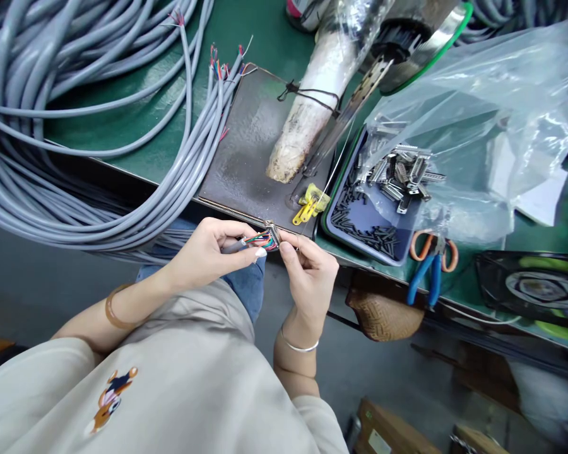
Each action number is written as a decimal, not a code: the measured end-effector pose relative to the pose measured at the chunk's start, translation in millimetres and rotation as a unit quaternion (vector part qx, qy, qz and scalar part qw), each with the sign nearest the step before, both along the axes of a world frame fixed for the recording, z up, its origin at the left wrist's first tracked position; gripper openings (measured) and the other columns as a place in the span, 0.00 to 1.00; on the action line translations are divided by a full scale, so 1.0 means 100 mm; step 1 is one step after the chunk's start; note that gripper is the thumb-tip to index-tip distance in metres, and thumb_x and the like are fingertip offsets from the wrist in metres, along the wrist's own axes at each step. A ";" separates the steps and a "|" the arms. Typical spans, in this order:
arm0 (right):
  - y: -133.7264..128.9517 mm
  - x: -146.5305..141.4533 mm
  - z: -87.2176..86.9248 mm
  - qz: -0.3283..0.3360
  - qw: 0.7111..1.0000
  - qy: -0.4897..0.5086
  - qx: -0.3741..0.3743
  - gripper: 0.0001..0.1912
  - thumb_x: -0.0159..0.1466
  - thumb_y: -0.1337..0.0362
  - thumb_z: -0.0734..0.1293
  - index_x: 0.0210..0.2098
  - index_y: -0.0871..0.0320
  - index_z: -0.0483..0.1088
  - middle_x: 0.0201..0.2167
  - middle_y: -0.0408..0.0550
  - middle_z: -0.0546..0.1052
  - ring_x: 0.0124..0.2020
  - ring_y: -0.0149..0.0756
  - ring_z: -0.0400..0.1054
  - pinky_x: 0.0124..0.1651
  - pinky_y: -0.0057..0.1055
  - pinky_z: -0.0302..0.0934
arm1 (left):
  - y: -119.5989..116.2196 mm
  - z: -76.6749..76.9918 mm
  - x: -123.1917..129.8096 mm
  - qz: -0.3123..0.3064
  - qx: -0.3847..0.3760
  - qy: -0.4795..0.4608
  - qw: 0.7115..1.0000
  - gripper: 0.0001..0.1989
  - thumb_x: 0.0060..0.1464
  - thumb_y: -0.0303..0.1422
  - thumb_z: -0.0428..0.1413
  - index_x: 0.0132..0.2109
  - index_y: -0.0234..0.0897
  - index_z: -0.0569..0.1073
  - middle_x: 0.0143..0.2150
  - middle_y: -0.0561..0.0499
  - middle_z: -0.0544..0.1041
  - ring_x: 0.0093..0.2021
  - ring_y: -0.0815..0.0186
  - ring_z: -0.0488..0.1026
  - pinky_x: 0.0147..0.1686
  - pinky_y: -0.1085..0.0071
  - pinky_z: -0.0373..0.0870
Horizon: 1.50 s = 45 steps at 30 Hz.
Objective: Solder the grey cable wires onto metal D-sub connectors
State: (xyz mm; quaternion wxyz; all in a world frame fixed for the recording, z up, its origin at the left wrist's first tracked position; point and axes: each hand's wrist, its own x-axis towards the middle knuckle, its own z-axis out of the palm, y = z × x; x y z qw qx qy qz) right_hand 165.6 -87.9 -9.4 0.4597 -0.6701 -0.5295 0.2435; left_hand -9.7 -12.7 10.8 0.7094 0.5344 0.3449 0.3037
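My left hand [222, 247] is closed around the end of a grey cable [235, 246], whose coloured wires [260, 239] fan out past my fingertips. Those wires run to a small metal multi-pin connector [272, 234]. My right hand [307, 265] pinches that connector from the right, thumb and index finger on its edge. Both hands are at the table's front edge, just below a dark work plate [246, 151]. Right above them on the plate sits a yellow clip-like piece [311, 205].
A big bundle of grey cables [123, 233] loops at the left, stripped ends on the plate. A white wrapped tube [303, 120] and metal arm reach over the plate. A blue tray [364, 221] holds connectors [409, 173] and black sleeves. Pliers [426, 277], scissors [449, 257] and a fan [544, 289] lie rightward.
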 end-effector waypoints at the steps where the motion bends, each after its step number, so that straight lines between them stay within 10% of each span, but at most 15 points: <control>1: 0.00 0.00 0.00 0.001 1.000 -0.005 0.001 0.10 0.68 0.61 0.69 0.43 0.54 0.83 0.37 0.48 0.85 0.27 0.31 0.71 0.27 0.28 0.62 | -0.01 0.00 0.00 0.003 0.017 0.001 1.000 0.04 0.53 0.30 0.65 0.35 0.32 0.83 0.28 0.51 0.78 0.26 0.73 0.68 0.25 0.78 0.65; 11: -0.06 -0.03 0.08 0.016 0.988 -0.152 0.017 0.15 0.70 0.62 0.67 0.53 0.53 0.79 0.33 0.44 0.83 0.23 0.27 0.68 0.29 0.27 0.64 | -0.08 -0.09 0.00 0.047 0.299 0.084 0.949 0.07 0.58 0.24 0.59 0.38 0.33 0.82 0.26 0.54 0.73 0.24 0.73 0.63 0.25 0.75 0.59; 19: -0.17 -0.02 0.11 -0.084 0.983 -0.153 0.056 0.06 0.70 0.62 0.67 0.42 0.54 0.76 0.21 0.35 0.71 0.17 0.25 0.60 0.22 0.24 0.55 | -0.08 -0.08 0.02 0.069 0.329 0.115 0.935 0.07 0.58 0.23 0.58 0.37 0.35 0.81 0.28 0.54 0.76 0.22 0.74 0.61 0.23 0.75 0.57; 45: -0.08 -0.13 0.08 -0.022 0.953 -0.279 0.120 0.04 0.68 0.66 0.72 0.36 0.53 0.74 0.18 0.31 0.62 0.18 0.23 0.54 0.25 0.26 0.52 | -0.16 -0.19 0.02 0.085 0.494 0.135 0.855 0.04 0.64 0.26 0.58 0.38 0.37 0.75 0.29 0.53 0.78 0.28 0.72 0.72 0.30 0.78 0.68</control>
